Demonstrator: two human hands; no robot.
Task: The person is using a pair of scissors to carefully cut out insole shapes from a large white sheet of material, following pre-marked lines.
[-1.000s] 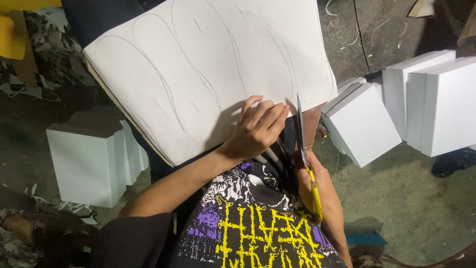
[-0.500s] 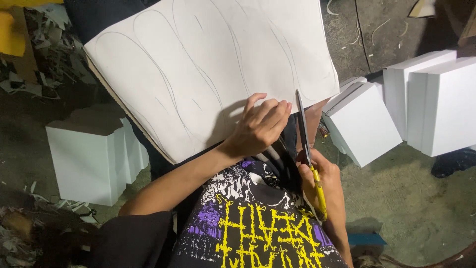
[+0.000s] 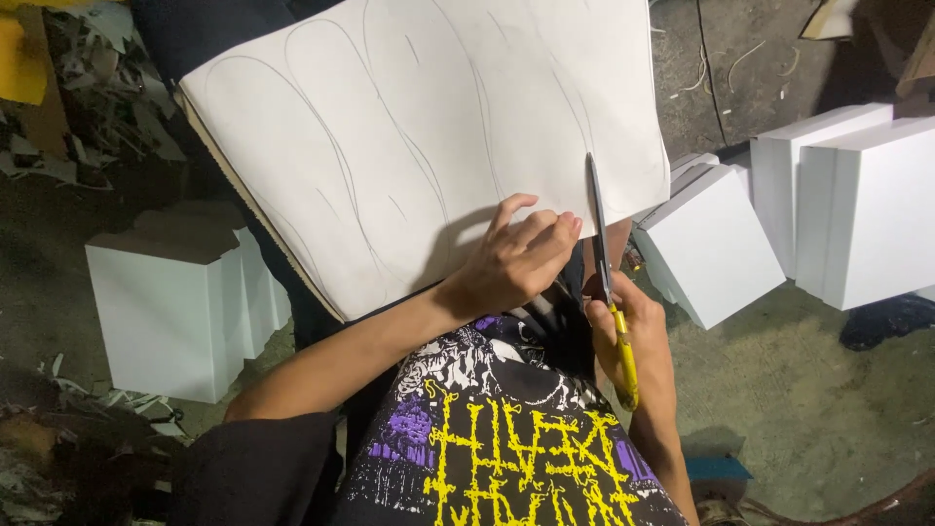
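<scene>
Scissors met the sheet's near edge

Right hand (image 3: 633,336) gripped scissors (image 3: 606,273), blades pointing away; left hand (image 3: 516,258), fingers curled, pinned the sheet (image 3: 429,127) just beside.

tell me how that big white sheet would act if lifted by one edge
The white sheet probably stays fairly stiff: it lies flat with a tan backing edge, braced by the left hand. Likely light. The scissors in the right hand cut it, so not tough.
</scene>
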